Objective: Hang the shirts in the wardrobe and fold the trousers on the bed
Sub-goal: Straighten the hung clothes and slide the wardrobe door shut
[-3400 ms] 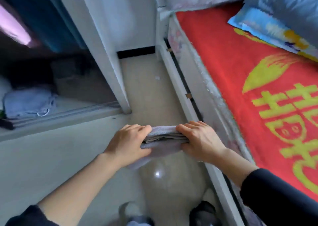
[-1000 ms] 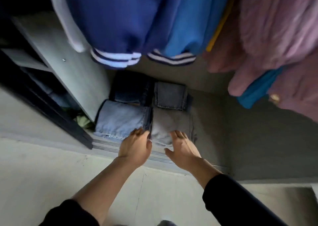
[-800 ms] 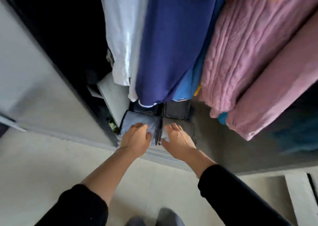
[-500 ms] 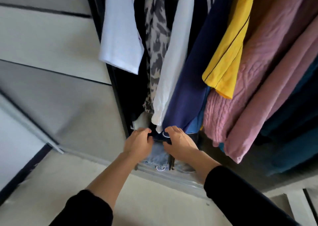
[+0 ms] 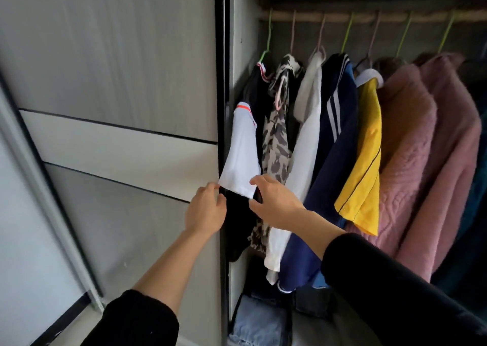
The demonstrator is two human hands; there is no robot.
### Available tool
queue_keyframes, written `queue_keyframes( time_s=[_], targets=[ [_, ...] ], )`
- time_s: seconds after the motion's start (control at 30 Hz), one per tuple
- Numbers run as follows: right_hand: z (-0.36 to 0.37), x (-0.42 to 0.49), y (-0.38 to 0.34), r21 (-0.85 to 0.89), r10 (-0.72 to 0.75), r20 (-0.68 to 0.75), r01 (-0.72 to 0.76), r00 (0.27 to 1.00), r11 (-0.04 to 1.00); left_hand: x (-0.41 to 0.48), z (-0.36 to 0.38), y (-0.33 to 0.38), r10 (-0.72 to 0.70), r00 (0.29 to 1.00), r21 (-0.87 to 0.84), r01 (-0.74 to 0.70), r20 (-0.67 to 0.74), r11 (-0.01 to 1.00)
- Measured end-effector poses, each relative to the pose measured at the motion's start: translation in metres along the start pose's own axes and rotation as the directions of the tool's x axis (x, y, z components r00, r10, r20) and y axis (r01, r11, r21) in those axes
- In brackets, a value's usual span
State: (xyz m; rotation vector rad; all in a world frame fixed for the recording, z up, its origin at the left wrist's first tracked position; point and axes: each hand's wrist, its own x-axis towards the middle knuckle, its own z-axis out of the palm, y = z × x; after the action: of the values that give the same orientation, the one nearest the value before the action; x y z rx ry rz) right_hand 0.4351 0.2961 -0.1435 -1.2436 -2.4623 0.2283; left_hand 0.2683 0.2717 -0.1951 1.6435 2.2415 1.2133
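Filling the left of the view, a pale grey sliding wardrobe door [image 5: 118,82] stands beside the open compartment. There, garments hang from a wooden rail [image 5: 369,16]: two pink knitted sweaters [image 5: 411,148], a navy white-striped jacket [image 5: 340,124] and a yellow short-sleeved shirt [image 5: 366,145]. Folded light-blue denim trousers [image 5: 257,322] lie on the wardrobe floor below. The left hand [image 5: 207,208], fingers relaxed and apart, reaches the hem of a white short sleeve [image 5: 241,156]. The right hand [image 5: 274,203] brackets that hem between forefinger and thumb; whether it pinches is unclear.

Rail [image 5: 369,17] across the top of the wardrobe [image 5: 238,29] is packed with shirts [image 5: 340,135] on hangers [image 5: 347,33]. Folded jeans [image 5: 259,322] sit on the wardrobe floor [image 5: 316,330], near left.
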Motion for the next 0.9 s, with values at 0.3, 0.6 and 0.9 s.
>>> queue_keyframes(
  time_s=[0.3, 0.6, 0.9],
  targets=[
    [-0.058, 0.099, -0.051, -0.045, -0.087, -0.351, 0.076, 0.932, 0.996, 0.058, -0.017, 0.021, 0.01, 0.995, -0.218, -0.03, -0.096, 0.975],
    [-0.065, 0.159, -0.062, -0.101, -0.052, -0.526, -0.001, 0.849, 0.995, 0.087, -0.019, 0.027, 0.154, 0.98, 0.115, -0.14, -0.122, 0.983],
    [-0.07, 0.159, -0.056, -0.084, -0.121, -0.491, 0.091, 0.863, 0.992, 0.086, -0.023, 0.028, 0.152, 0.977, 0.162, -0.128, -0.149, 0.979]
  ],
)
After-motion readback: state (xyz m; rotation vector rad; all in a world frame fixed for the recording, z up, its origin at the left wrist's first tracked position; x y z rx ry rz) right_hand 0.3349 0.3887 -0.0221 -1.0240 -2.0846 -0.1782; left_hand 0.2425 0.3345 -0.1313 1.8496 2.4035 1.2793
